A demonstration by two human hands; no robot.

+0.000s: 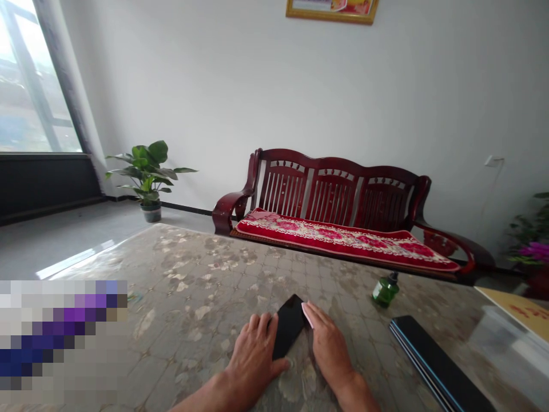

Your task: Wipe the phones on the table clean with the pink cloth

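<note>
A flat black object with a glossy face (289, 325), shaped like a phone, lies on the patterned tablecloth (201, 320). My left hand (256, 356) rests along its left edge, thumb stretched out near its lower end and fingers apart. At its upper right edge is my right hand (330, 343), fingers together and pressing a small pale pink piece (307, 315) near the black object. Most of that pink piece is hidden under the fingers.
To the right stand a green pump bottle (385, 290), a long black case (441, 366) and a clear plastic box (506, 343) near a yellow sheet (517, 309). A pixelated patch covers the lower left. Beyond the table is a wooden bench (334, 194).
</note>
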